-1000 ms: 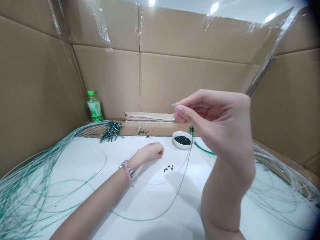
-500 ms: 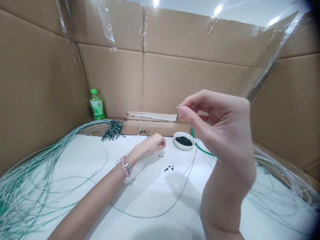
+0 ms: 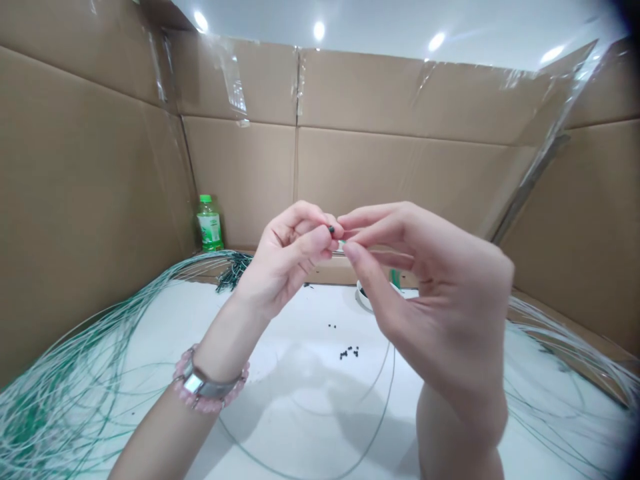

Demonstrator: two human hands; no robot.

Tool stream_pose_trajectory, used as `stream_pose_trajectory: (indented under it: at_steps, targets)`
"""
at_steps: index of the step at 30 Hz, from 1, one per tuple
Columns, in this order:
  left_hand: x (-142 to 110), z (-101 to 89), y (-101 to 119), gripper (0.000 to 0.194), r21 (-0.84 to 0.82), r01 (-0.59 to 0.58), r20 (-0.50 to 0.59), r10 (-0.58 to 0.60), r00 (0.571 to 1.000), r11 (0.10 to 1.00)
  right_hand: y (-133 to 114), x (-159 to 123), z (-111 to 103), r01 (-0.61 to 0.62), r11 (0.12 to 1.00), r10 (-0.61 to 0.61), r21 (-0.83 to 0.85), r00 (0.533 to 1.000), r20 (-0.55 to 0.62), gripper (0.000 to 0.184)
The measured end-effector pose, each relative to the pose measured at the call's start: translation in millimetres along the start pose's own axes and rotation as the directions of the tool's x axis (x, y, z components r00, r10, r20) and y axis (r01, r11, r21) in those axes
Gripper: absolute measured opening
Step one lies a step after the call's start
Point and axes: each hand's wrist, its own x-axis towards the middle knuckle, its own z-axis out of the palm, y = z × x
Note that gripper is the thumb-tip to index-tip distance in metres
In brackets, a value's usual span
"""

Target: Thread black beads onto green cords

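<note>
In front of me at mid-height, my left hand (image 3: pixel 295 250) pinches a small dark bead-like piece (image 3: pixel 331 229) between thumb and index finger. My right hand (image 3: pixel 430 287) faces it, fingertips almost touching the left ones. Its thumb and fingers are closed around the end of a thin green wire, mostly hidden there. A thin wire (image 3: pixel 375 433) loops over the white table below. Several loose black pieces (image 3: pixel 350 352) lie on the table under the hands. Behind the right hand, a white bowl (image 3: pixel 363 298) of dark pieces is partly covered.
Bundles of green and white wires (image 3: pixel 75 347) spread along the left side, with dark-tipped ends (image 3: pixel 233 272) at the back. More wires (image 3: pixel 560 333) lie on the right. A green bottle (image 3: pixel 209 227) stands in the back left corner. Cardboard walls (image 3: pixel 240 173) enclose the white table (image 3: pixel 280 400).
My left hand has risen from the table near the bowl to meet my right hand, a dark piece now showing in its pinch. The right hand has lowered slightly. The view has tilted up.
</note>
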Motion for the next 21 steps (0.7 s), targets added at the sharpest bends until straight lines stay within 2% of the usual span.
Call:
stream_pose_trajectory:
  at_steps: [4,10,14,21]
  targets:
    - [-2.3,4.4,-0.5,0.041,0.039,-0.005,0.007,0.005,1.000,0.999,-2.5,-2.1,0.9,0.017,1.000,-0.018,-0.025,0.999,-0.029,0.014]
    - [-4.0,7.5,2.9,0.036,0.057,-0.077,0.033,0.075,0.997,0.995,-4.1,-1.8,-0.2,0.034,0.998,-0.037,-0.058,0.998,-0.041,0.014]
    - [-4.3,8.3,3.7,0.039,0.054,-0.047,0.012,0.047,0.999,0.997,-3.9,-1.6,0.1,0.043,0.996,-0.047,-0.075,0.998,-0.046,0.015]
    - [-5.8,8.2,5.0,0.033,0.070,-0.079,-0.028,0.081,0.996,0.994,-2.5,-3.6,1.0,0.038,0.998,-0.041,-0.058,0.997,-0.061,0.017]
